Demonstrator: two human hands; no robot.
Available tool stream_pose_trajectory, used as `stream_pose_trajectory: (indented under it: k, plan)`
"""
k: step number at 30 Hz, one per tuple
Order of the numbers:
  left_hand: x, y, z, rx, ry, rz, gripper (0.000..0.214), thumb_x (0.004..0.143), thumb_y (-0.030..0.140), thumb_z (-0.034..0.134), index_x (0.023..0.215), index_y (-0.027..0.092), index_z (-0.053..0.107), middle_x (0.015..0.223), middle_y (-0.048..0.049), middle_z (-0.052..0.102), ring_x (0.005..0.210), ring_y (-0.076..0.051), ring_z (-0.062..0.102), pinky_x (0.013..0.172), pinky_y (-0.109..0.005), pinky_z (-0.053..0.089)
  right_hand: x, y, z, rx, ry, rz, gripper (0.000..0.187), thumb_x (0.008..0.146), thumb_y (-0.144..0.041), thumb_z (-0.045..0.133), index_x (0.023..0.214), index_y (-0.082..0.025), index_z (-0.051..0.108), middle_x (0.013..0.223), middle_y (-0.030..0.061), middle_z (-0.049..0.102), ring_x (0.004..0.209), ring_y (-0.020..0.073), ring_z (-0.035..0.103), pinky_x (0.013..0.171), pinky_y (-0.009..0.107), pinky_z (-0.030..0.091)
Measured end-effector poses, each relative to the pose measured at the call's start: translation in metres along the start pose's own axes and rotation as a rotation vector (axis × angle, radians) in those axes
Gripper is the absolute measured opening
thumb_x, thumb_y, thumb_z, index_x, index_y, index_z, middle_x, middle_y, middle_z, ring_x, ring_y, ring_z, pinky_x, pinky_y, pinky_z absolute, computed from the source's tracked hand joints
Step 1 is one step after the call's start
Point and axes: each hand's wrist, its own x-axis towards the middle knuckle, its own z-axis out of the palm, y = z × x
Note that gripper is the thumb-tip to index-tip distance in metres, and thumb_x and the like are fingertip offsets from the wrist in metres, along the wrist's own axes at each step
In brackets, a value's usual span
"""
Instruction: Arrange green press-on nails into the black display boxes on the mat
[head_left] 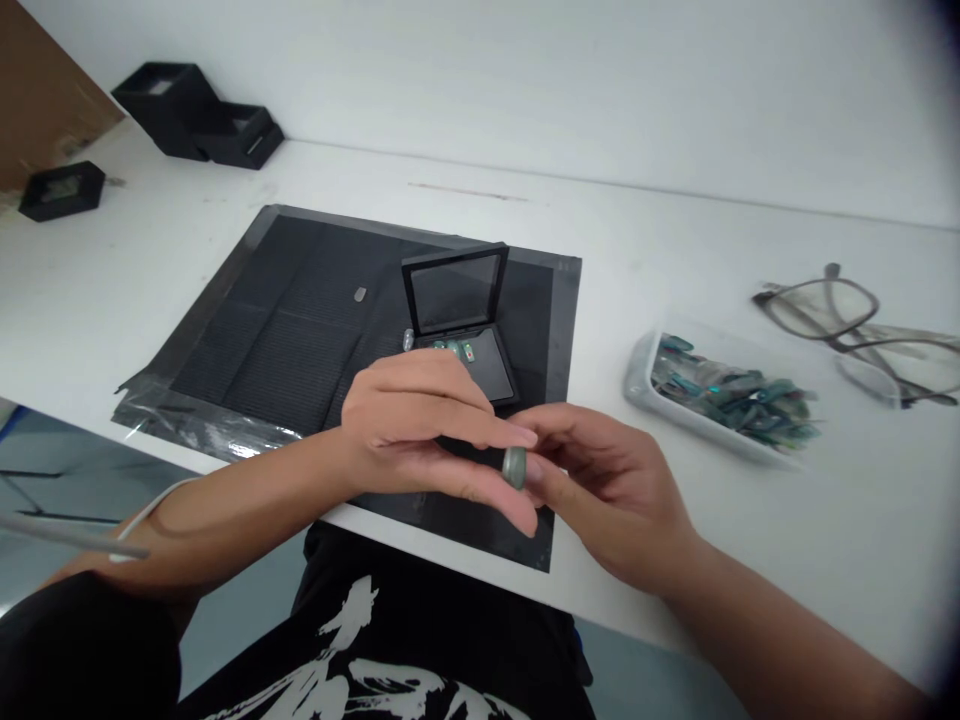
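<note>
A glossy green false nail [514,467] is held up in front of me, above the near edge of the black mat. The forefinger and thumb of my left hand [420,425] close round it from above and below. From the other side, my right hand [611,490] pinches it near the thumb tip, its other fingers curled. Behind my left hand, a black display case [491,365] stands with its clear-windowed lid raised. Several green decorated nails [457,349] lie inside, partly hidden by my hand. A small silvery nail [408,340] is beside the case.
A small grey piece [360,295] lies on the black mat [292,300]. To the right are a translucent tub [720,440] of many green-blue nails and a pair of glasses [847,335]. Black boxes [169,110] and a black hexagonal tray [60,210] stand far left.
</note>
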Motion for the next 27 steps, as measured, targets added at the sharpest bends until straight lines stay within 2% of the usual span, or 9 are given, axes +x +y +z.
stream_pose_trajectory:
  k: [2,4,7,9,11,17,23,27]
  plan:
    - [-0.0015,-0.0014,-0.0013,0.052,0.028,0.005,0.028,0.075,0.044,0.083,0.08,0.02,0.07,0.061,0.0038,0.068,0.049,-0.006,0.061,0.05,-0.02,0.054,-0.002,-0.0008,0.0013,-0.088,0.095,-0.101,0.016,0.091,-0.022,0.066,0.105,-0.027,0.073,0.081,0.0011,0.071,0.066,0.0123,0.062,0.057,0.025,0.051]
    - [-0.0033,-0.0027,-0.0019,0.085,0.067,-0.005,0.028,0.074,0.042,0.084,0.082,0.019,0.071,0.06,0.0035,0.068,0.05,-0.007,0.061,0.049,-0.02,0.053,-0.0034,-0.0024,0.0023,-0.189,0.164,-0.201,0.025,0.088,-0.014,0.067,0.107,-0.029,0.073,0.082,0.001,0.07,0.068,0.0133,0.061,0.059,0.027,0.05]
    - [-0.0054,-0.0031,-0.0015,0.079,0.092,-0.049,0.031,0.072,0.04,0.085,0.084,0.016,0.072,0.059,0.0022,0.067,0.052,-0.007,0.062,0.05,-0.019,0.053,-0.0032,-0.0057,0.0038,-0.283,0.18,-0.308,0.041,0.083,-0.006,0.069,0.114,-0.033,0.072,0.078,-0.0012,0.068,0.066,0.0135,0.06,0.058,0.029,0.05]
    - [-0.0062,-0.0029,-0.0009,0.059,0.082,-0.077,0.033,0.071,0.043,0.084,0.083,0.015,0.072,0.059,0.0014,0.067,0.052,-0.007,0.063,0.05,-0.019,0.053,-0.0026,-0.0077,0.0047,-0.306,0.179,-0.336,0.044,0.083,-0.006,0.07,0.116,-0.034,0.072,0.074,-0.0027,0.066,0.064,0.0129,0.059,0.057,0.029,0.049]
    - [-0.0069,-0.0032,-0.0002,0.053,0.073,-0.079,0.033,0.072,0.043,0.084,0.082,0.014,0.071,0.06,0.001,0.067,0.052,-0.007,0.063,0.05,-0.019,0.053,-0.0024,-0.0087,0.0049,-0.322,0.192,-0.328,0.041,0.084,-0.007,0.07,0.114,-0.035,0.073,0.073,-0.0032,0.067,0.063,0.0122,0.059,0.056,0.028,0.048]
    - [-0.0083,-0.0075,0.001,0.135,0.075,0.033,0.026,0.075,0.039,0.084,0.084,0.018,0.072,0.063,0.003,0.068,0.049,-0.008,0.062,0.048,-0.02,0.053,-0.0051,-0.0055,0.0025,-0.288,0.202,-0.229,0.025,0.087,-0.017,0.07,0.105,-0.033,0.077,0.077,-0.0009,0.073,0.067,0.0145,0.064,0.055,0.028,0.049]
    - [-0.0044,-0.0091,-0.0016,0.124,-0.029,0.144,0.028,0.079,0.04,0.081,0.088,0.015,0.072,0.063,0.003,0.069,0.05,-0.006,0.063,0.048,-0.017,0.054,-0.0045,-0.0076,0.0029,-0.218,0.21,-0.18,0.013,0.089,-0.02,0.068,0.091,-0.028,0.077,0.072,-0.0002,0.07,0.059,0.0118,0.058,0.052,0.026,0.048]
    - [-0.0023,-0.0097,-0.0036,0.136,-0.07,0.193,0.037,0.074,0.044,0.084,0.091,0.012,0.073,0.063,0.0023,0.069,0.049,-0.006,0.062,0.047,-0.018,0.053,-0.0018,-0.0102,0.0007,-0.015,0.121,-0.036,0.007,0.088,-0.024,0.069,0.085,-0.024,0.076,0.063,-0.0012,0.065,0.052,0.0097,0.054,0.046,0.023,0.045]
